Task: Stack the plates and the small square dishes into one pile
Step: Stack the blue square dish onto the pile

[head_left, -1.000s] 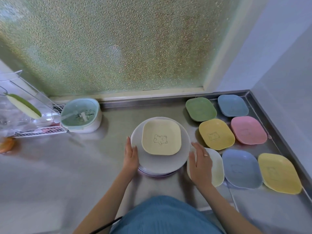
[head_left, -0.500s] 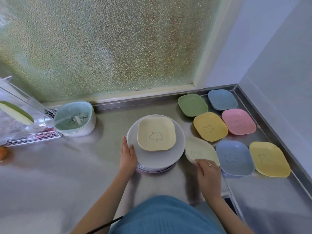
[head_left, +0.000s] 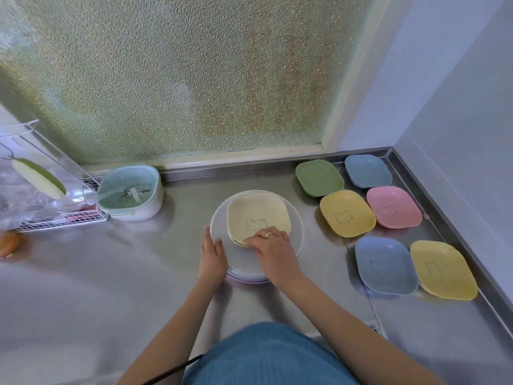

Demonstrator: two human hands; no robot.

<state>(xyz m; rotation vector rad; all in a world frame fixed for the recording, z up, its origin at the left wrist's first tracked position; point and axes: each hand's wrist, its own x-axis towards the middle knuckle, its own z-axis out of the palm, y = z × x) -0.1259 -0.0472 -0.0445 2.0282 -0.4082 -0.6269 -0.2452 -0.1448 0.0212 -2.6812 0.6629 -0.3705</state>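
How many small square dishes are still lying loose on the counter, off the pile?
6, all right of the pile: green dish and blue dish at the back, yellow dish and pink dish in the middle, second blue dish and second yellow dish nearest. None looks hidden.

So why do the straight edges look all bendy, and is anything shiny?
Head view: the wide lens curves the window frame and counter edge; soft window glare shines on the steel counter; the hands throw only faint shadows; the picture is sharp.
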